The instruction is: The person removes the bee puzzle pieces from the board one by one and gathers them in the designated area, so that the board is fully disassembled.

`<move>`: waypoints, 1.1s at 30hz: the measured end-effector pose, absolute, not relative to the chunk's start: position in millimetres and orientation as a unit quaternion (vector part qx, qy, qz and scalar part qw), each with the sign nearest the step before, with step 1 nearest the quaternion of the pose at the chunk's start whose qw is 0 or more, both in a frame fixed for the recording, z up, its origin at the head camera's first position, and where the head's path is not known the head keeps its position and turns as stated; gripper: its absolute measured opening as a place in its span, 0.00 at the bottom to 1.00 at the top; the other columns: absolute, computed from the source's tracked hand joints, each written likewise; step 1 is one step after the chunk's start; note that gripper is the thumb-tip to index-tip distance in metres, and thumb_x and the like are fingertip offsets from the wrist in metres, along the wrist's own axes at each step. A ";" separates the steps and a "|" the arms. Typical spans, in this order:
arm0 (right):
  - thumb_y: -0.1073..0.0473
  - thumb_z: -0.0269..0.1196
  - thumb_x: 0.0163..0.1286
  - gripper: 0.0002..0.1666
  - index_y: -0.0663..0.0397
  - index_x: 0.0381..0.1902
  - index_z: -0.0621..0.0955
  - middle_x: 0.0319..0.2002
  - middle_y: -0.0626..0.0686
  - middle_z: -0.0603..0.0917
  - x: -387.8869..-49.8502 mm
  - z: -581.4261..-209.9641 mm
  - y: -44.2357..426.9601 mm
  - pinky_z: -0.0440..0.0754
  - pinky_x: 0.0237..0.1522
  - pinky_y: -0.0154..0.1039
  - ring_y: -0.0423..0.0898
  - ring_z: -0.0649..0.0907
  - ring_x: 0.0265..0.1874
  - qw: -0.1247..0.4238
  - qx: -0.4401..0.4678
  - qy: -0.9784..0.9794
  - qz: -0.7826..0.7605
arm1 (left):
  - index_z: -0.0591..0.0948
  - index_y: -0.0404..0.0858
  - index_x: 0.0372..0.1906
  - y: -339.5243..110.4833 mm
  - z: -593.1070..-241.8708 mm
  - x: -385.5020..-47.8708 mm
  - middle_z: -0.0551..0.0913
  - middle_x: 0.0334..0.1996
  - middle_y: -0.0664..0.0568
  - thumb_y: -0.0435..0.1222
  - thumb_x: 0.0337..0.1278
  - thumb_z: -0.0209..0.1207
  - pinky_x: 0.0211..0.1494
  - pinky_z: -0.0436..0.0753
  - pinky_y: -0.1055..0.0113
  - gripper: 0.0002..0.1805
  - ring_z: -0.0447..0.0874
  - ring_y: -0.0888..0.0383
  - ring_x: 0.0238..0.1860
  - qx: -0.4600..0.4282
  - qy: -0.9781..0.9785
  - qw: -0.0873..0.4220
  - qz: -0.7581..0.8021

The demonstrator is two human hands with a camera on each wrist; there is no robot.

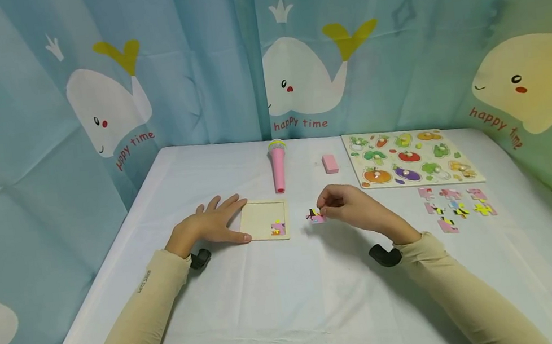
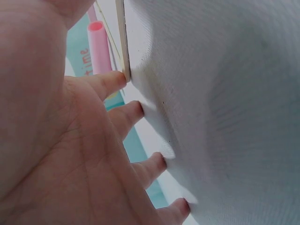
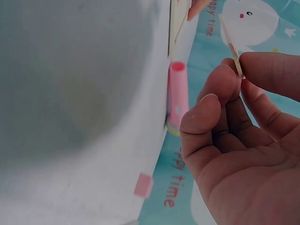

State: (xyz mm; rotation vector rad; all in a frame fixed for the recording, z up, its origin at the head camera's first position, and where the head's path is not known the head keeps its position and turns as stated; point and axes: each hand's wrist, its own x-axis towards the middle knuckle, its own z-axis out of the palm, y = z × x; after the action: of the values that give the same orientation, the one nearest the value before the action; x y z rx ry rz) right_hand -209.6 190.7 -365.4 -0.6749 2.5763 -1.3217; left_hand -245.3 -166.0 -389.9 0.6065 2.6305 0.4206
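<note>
A square wooden puzzle tray (image 1: 256,219) lies on the table, with one pink puzzle piece (image 1: 278,229) in its near right corner. My left hand (image 1: 218,224) rests at the tray's left side, fingers spread and straight; in the left wrist view its index fingertip (image 2: 119,78) touches the tray's edge (image 2: 124,51). Just right of the tray, my right hand (image 1: 354,207) pinches another puzzle piece (image 1: 316,217), pink with yellow and black, between thumb and fingers above the table. The right wrist view shows that thin piece (image 3: 236,58) edge-on.
Several loose puzzle pieces (image 1: 451,194) lie at the right. Behind them is a vegetable peg board (image 1: 422,181). A pink toy microphone (image 1: 279,169) and a pink block (image 1: 329,164) lie beyond the tray. A whale-print curtain (image 1: 222,59) hangs behind the table.
</note>
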 end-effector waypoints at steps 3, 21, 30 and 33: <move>0.68 0.66 0.76 0.03 0.64 0.44 0.83 0.37 0.53 0.85 -207.1 -365.1 200.3 0.81 0.41 0.35 0.49 0.82 0.38 0.078 -0.216 0.869 -0.438 | 0.52 0.46 0.89 -165.7 -389.6 -245.3 0.45 0.88 0.46 0.64 0.61 0.67 0.79 0.39 0.27 0.59 0.33 0.32 0.85 0.218 0.942 0.205 0.150; 0.65 0.64 0.79 0.09 0.65 0.51 0.81 0.43 0.56 0.86 -186.8 -360.5 265.1 0.86 0.46 0.40 0.54 0.86 0.43 0.082 -0.147 0.887 -0.431 | 0.49 0.47 0.89 -167.9 -395.0 -249.5 0.41 0.88 0.47 0.63 0.63 0.66 0.79 0.36 0.28 0.59 0.29 0.33 0.85 0.228 0.938 0.215 0.149; 0.62 0.63 0.82 0.12 0.66 0.55 0.81 0.44 0.57 0.86 -176.2 -353.0 298.0 0.84 0.43 0.36 0.50 0.85 0.41 0.039 -0.118 0.898 -0.422 | 0.51 0.44 0.89 -167.4 -389.6 -246.3 0.43 0.88 0.43 0.62 0.63 0.67 0.79 0.37 0.27 0.59 0.31 0.31 0.85 0.226 0.937 0.216 0.157; 0.62 0.63 0.82 0.13 0.68 0.55 0.80 0.42 0.55 0.87 -173.4 -350.0 311.8 0.83 0.40 0.35 0.47 0.85 0.38 0.009 -0.109 0.898 -0.427 | 0.51 0.44 0.89 -167.2 -387.6 -244.6 0.43 0.88 0.43 0.62 0.63 0.66 0.79 0.37 0.27 0.58 0.32 0.31 0.85 0.227 0.937 0.216 0.157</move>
State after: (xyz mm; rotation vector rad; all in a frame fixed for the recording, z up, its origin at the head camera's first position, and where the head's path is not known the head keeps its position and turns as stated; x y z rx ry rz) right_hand -173.4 311.8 -350.0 -0.3395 2.8054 -1.3331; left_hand -244.6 -167.2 -387.6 0.6284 2.5968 0.4344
